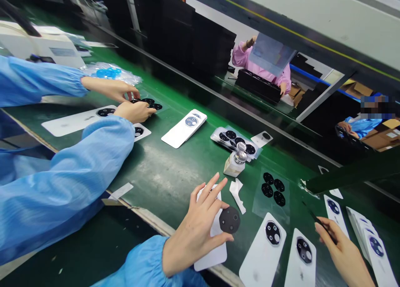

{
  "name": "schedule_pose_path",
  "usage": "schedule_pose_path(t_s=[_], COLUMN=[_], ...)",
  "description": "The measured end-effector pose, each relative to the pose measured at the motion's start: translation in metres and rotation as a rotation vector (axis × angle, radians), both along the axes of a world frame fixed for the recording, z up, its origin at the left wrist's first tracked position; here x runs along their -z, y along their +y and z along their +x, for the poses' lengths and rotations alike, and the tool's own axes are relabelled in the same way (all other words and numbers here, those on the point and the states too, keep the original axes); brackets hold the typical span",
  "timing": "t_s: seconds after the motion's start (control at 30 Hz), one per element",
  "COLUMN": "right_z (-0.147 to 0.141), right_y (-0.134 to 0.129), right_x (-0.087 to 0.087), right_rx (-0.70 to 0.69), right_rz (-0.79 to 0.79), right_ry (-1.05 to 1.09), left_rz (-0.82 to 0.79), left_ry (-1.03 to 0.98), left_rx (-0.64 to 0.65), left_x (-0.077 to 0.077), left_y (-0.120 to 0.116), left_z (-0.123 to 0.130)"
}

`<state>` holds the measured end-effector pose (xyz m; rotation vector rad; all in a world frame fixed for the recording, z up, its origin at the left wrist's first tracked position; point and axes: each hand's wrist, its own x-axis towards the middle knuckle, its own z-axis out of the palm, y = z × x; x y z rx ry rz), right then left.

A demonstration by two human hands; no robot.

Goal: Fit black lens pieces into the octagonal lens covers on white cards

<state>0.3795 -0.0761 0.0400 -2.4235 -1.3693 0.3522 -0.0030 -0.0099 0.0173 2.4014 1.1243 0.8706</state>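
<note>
Between the thumb and index finger of my left hand (200, 224) is a round black disc (229, 220) with small holes. Beneath that hand lies a white phone-shaped panel (215, 255), partly hidden. My right hand (342, 245), at the lower right, grips thin dark tweezers (318, 220) pointing up and left. Two white panels with dark round camera areas, one (262, 249) and another (300, 258), rest between my hands. Above them a clear sheet (271, 207) carries several black discs (279, 198). More white panels (378, 247) are stacked at the far right.
A bottle with a metal cap (235, 164), a crumpled white strip (238, 197) and a bag of black discs (234, 142) stand mid-table. At left, a co-worker's blue-sleeved arms (103, 153) reach over panels. A green post (353, 170) crosses at right. Other people sit beyond.
</note>
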Motion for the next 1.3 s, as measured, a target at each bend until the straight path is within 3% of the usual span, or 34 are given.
schedule_pose_path(t_s=[0.47,0.67,0.83,1.07,1.2,1.3], right_z=[-0.093,-0.132,-0.157,-0.169,-0.177,-0.181], right_y=[0.044,0.074,0.085,0.090,0.098,0.107], right_x=[-0.020,-0.017,-0.008,-0.002,0.014,0.020], right_rx=[-0.463,-0.637,-0.654,-0.581,-0.514,-0.512], right_rz=[0.003,-0.114,-0.135,-0.124,-0.083,-0.026], right_ry=[0.119,0.134,0.181,0.273,0.315,0.373], left_rz=[-0.027,-0.011,0.009,-0.023,-0.163,-0.386], left_ry=[-0.027,-0.023,-0.037,-0.095,-0.181,-0.326], left_rx=[-0.033,-0.042,-0.074,-0.104,-0.022,0.029], left_x=[0.005,0.009,0.014,0.016,0.019,0.016], left_y=[0.004,0.008,0.010,0.014,0.018,0.019], left_z=[-0.008,-0.013,-0.019,-0.024,-0.024,-0.023])
